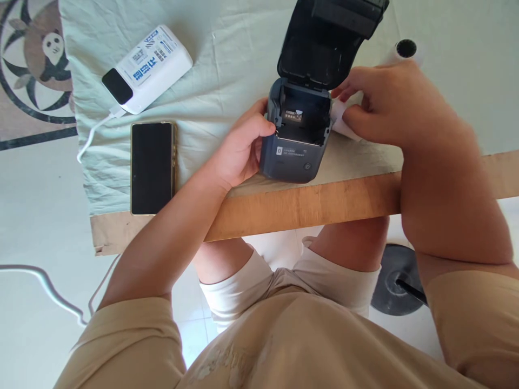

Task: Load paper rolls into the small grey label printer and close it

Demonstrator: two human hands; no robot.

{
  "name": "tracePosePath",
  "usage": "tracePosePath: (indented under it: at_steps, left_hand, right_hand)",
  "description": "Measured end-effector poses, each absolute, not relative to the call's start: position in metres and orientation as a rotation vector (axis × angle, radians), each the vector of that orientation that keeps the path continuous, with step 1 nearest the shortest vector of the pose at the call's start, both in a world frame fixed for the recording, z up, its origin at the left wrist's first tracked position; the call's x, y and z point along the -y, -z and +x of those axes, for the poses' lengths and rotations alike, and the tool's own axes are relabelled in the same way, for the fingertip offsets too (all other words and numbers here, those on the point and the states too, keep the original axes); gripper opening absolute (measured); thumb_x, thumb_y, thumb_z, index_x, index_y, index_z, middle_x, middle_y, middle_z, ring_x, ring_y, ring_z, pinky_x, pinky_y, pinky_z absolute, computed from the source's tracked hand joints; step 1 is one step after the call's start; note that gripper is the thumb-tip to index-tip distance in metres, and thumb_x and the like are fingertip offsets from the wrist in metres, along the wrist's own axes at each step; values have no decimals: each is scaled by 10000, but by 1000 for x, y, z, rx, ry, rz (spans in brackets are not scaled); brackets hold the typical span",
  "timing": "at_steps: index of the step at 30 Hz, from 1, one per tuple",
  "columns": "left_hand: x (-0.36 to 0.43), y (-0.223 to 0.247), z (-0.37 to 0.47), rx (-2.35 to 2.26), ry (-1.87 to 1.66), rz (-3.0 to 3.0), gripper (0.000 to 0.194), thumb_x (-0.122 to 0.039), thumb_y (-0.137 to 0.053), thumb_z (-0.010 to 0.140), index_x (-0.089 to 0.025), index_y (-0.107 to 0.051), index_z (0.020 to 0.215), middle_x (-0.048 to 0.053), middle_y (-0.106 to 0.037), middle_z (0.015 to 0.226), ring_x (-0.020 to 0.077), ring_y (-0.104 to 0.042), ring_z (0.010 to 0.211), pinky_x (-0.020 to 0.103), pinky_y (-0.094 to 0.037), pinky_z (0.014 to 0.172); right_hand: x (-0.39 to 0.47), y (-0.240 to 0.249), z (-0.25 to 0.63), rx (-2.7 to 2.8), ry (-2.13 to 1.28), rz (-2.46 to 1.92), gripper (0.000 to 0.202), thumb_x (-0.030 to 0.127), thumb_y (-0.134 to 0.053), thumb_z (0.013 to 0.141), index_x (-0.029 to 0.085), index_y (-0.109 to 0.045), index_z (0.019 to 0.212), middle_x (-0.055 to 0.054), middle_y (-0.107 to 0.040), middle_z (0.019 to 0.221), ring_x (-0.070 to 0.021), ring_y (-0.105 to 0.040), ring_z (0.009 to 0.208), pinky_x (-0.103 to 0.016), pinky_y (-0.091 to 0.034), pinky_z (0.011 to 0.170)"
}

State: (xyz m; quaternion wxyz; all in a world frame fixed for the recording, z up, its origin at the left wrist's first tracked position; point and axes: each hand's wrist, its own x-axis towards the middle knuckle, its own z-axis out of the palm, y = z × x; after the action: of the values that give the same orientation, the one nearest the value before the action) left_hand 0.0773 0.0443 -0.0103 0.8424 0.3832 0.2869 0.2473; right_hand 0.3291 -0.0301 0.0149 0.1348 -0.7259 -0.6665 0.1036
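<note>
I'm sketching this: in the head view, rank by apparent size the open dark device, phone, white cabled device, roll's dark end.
Largest: open dark device
Phone and white cabled device: look alike, unranked
Smallest: roll's dark end

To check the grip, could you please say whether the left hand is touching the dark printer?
Touching: the head view shows the left hand holding the dark printer, thumb over its edge.
</note>
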Motion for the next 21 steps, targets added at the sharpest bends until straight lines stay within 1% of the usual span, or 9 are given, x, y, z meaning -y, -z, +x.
tracePosePath:
  at_steps: [3, 5, 7, 9, 11, 13, 17, 19, 21]
  left_hand:
    - [-44, 9, 78, -611, -534, 796, 204, -161, -615, 830, -192, -719, 1002, -14, -712, 814, 134, -653, 725, 242, -506, 637]
    - [-44, 9, 78, -619, -538, 788, 201, -163, -593, 848, -188, -721, 1002, -11, -712, 815, 138, -655, 728, 247, -506, 644]
    - [-44, 9, 78, -618, -535, 794, 204, -161, -578, 867, -186, -720, 1011, -8, -710, 816, 141, -647, 724, 252, -499, 647]
    - [-44, 10, 76, -605, -534, 806, 217, -164, -586, 867, -186, -723, 1033, -5, -710, 824, 147, -645, 730, 258, -503, 658]
    - [-44, 10, 76, -600, -533, 815, 233, -159, -589, 856, -190, -724, 1044, -5, -714, 839, 151, -651, 749, 262, -517, 683]
    - [-44, 9, 77, -612, -534, 810, 226, -160, -585, 851, -195, -718, 1031, -5, -714, 839, 154, -654, 756, 264, -525, 699]
    - [-43, 8, 78, -627, -540, 790, 212, -164, -614, 830, -191, -708, 1018, 1, -715, 847, 158, -658, 758, 269, -526, 691]
    - [-43, 8, 78, -608, -544, 777, 190, -162, -629, 834, -189, -701, 1007, -1, -710, 850, 149, -659, 753, 258, -507, 665]
    - [-43, 8, 77, -591, -540, 771, 141, -160, -629, 854, -194, -683, 981, -7, -689, 832, 132, -645, 730, 241, -469, 636]
  right_hand:
    - [30, -11, 332, 2008, -403, -2093, 394, 243, -729, 722, 343, -686, 1100, -8, -707, 794, -252, -662, 729, -441, -511, 782]
    - [29, -8, 332, 2037, -419, -2081, 440, 293, -785, 691, 350, -681, 1115, -20, -753, 897, -260, -671, 774, -445, -503, 790]
    - [28, -6, 329, 2019, -419, -2075, 455, 304, -814, 641, 323, -687, 1077, -37, -763, 927, -278, -676, 812, -450, -497, 794]
    - [28, -5, 326, 1964, -456, -2047, 449, 297, -817, 620, 291, -696, 1053, -46, -762, 928, -278, -672, 840, -449, -503, 819]
    - [27, -5, 324, 1876, -479, -2006, 436, 293, -794, 635, 271, -698, 1060, -47, -764, 975, -257, -655, 867, -433, -508, 846]
    - [26, -3, 323, 1761, -467, -1966, 403, 259, -731, 660, 259, -685, 1060, -48, -749, 1028, -233, -629, 887, -411, -500, 856]
    - [17, 7, 326, 1513, -422, -1881, 304, 168, -653, 675, 255, -569, 955, -40, -681, 1010, -185, -557, 833, -354, -444, 763]
    - [12, 13, 328, 1445, -411, -1829, 319, 129, -636, 683, 263, -466, 918, -23, -623, 968, -162, -513, 814, -329, -414, 743]
    - [9, 18, 328, 1433, -421, -1801, 359, 125, -646, 695, 271, -380, 888, -11, -553, 928, -154, -475, 807, -319, -394, 731]
